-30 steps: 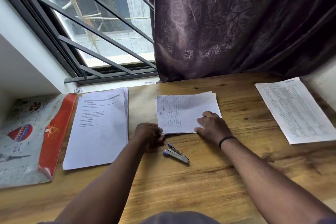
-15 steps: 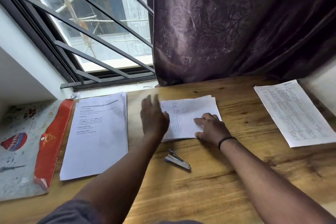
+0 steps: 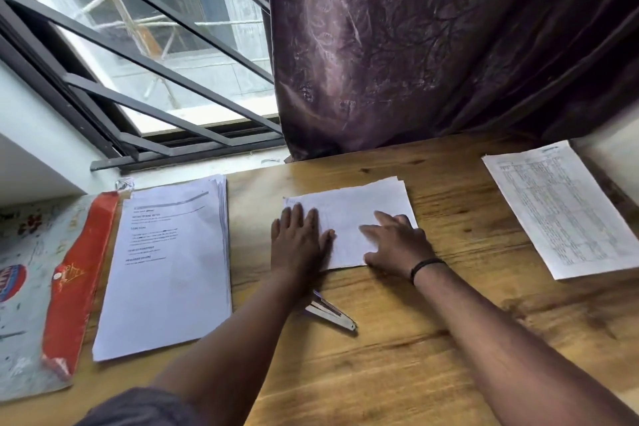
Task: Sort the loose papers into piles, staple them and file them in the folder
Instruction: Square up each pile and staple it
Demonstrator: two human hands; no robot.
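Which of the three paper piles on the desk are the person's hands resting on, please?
The middle pile, the smallest: the left hand and right hand both lie on it. The left pile and right pile lie untouched.

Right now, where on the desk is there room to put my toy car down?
Bare wood shows between the middle pile and the printed table sheet on the right, and along the near desk edge below the stapler. It is crowded at the left, where the thick pile lies beside the red folder.
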